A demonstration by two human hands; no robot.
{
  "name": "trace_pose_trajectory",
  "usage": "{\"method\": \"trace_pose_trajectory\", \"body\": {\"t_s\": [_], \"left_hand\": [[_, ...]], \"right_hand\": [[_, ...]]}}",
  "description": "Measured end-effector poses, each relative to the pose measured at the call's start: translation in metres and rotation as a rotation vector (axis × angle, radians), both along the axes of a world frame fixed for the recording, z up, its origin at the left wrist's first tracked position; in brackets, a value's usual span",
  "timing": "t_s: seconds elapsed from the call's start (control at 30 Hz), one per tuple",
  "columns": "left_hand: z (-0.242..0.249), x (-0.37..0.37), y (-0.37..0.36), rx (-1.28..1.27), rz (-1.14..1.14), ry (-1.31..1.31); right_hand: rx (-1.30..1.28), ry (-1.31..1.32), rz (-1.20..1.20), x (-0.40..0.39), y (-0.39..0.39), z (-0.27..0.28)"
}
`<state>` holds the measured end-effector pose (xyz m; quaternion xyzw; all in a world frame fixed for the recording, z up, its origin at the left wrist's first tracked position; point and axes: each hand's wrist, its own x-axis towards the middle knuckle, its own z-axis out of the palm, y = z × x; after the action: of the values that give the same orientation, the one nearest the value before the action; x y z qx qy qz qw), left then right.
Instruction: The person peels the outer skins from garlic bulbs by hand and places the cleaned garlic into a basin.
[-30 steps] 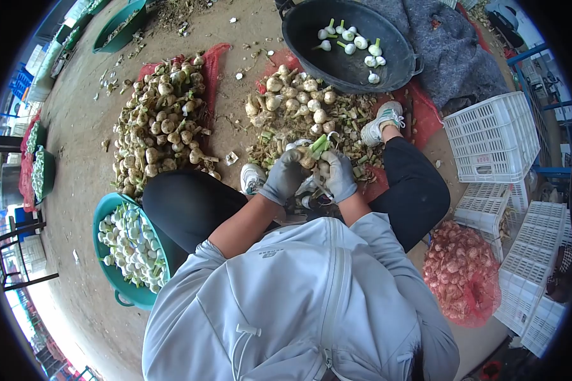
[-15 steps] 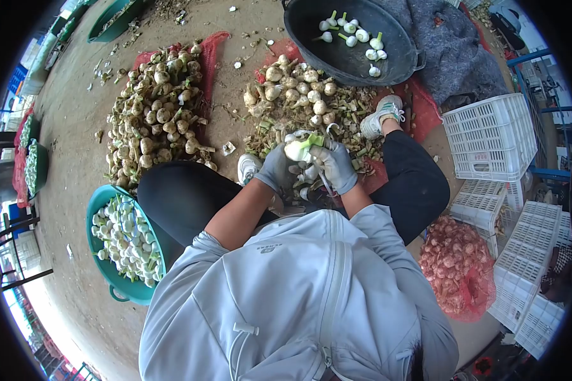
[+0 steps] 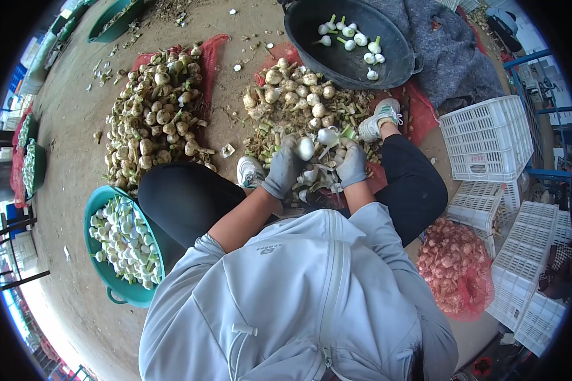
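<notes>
In the middle of the head view, my gloved left hand (image 3: 285, 167) is closed around a smooth white garlic bulb (image 3: 306, 148). To its right, my gloved right hand (image 3: 351, 162) has its fingers drawn together on pale garlic skin (image 3: 328, 136), which hangs between the two hands with a green stem piece (image 3: 348, 132) beside it. Loose white peelings (image 3: 321, 174) lie below the hands. Just beyond them is a heap of brownish unpeeled garlic (image 3: 299, 89) among cut stems and dry skins.
A black tub (image 3: 337, 63) with several clean bulbs stands ahead. Another unpeeled garlic pile (image 3: 162, 114) lies ahead left. By my left knee sits a teal basin (image 3: 128, 293) of white garlic. On the right are white crates (image 3: 486, 136) and a red net bag (image 3: 454, 267) of bulbs.
My hands have moved apart slightly. The bulb now shows smooth and white at my left hand, and skin with green stem has come away toward my right hand.
</notes>
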<state>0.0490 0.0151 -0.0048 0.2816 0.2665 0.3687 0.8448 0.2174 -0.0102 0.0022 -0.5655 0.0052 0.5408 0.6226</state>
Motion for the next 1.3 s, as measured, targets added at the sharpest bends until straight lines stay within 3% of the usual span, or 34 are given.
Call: {"method": "trace_pose_trajectory", "body": {"t_s": [0.03, 0.1, 0.13, 0.17, 0.2, 0.27, 0.37, 0.4, 0.5, 0.6, 0.63, 0.73, 0.8, 0.97, 1.03, 1.13, 1.2, 1.3], "left_hand": [[0.004, -0.004, 0.0, -0.121, 0.011, -0.088], [-0.033, -0.013, 0.009, 0.399, -0.083, 0.394], [0.01, -0.019, 0.008, 1.181, -0.069, 0.84], [0.022, -0.013, 0.006, 0.653, -0.062, 0.522], [0.026, -0.007, 0.005, 0.13, -0.054, 0.2], [0.01, -0.004, 0.006, 0.251, 0.004, 0.251], [0.024, -0.008, 0.007, 0.84, -0.007, 0.639], [0.027, -0.007, 0.007, 0.86, -0.001, 0.68], [0.031, -0.004, 0.005, 0.808, 0.004, 0.73], [0.03, -0.004, 0.0, 0.628, -0.01, 0.713], [0.028, -0.004, 0.001, 0.581, -0.023, 0.602], [0.032, -0.005, 0.002, 0.434, -0.013, 0.356], [0.029, -0.011, 0.005, 0.426, -0.049, 0.424], [0.03, -0.002, 0.001, 0.698, -0.035, 0.748], [0.039, -0.002, 0.0, 0.582, -0.072, 0.623], [0.048, -0.004, -0.003, 0.311, -0.166, 0.291], [0.036, -0.009, 0.0, 0.229, -0.195, 0.198], [0.027, -0.015, 0.007, 0.254, -0.261, 0.128]], "right_hand": [[0.006, -0.094, 0.075, 0.026, -0.003, -0.029], [-0.157, -0.396, 0.358, 0.037, -0.011, -0.035], [-0.105, -0.872, 0.667, 0.05, -0.012, -0.074], [-0.048, -1.136, 0.73, 0.029, -0.015, -0.031], [0.002, -1.453, 0.648, 0.019, -0.019, -0.017], [0.198, -1.52, 0.545, -0.002, -0.019, 0.03], [0.232, -1.674, 0.748, -0.024, -0.026, 0.063], [0.291, -1.792, 0.733, -0.021, -0.024, 0.051], [0.271, -1.808, 0.793, -0.023, -0.025, 0.063], [0.309, -1.726, 0.648, -0.016, -0.019, 0.046], [0.238, -1.712, 0.599, -0.013, -0.014, 0.044], [0.105, -1.181, 0.585, 0.01, -0.006, 0.037], [0.288, -1.294, 0.556, 0.009, -0.013, 0.048], [0.197, -1.627, 0.647, -0.024, -0.035, 0.061], [0.213, -1.652, 0.581, -0.016, -0.027, 0.036], [0.147, -1.315, 0.538, 0.002, -0.013, 0.025], [0.21, -0.772, 0.501, 0.009, -0.011, 0.002], [0.187, -0.165, 0.475, 0.001, -0.022, 0.037]]}}
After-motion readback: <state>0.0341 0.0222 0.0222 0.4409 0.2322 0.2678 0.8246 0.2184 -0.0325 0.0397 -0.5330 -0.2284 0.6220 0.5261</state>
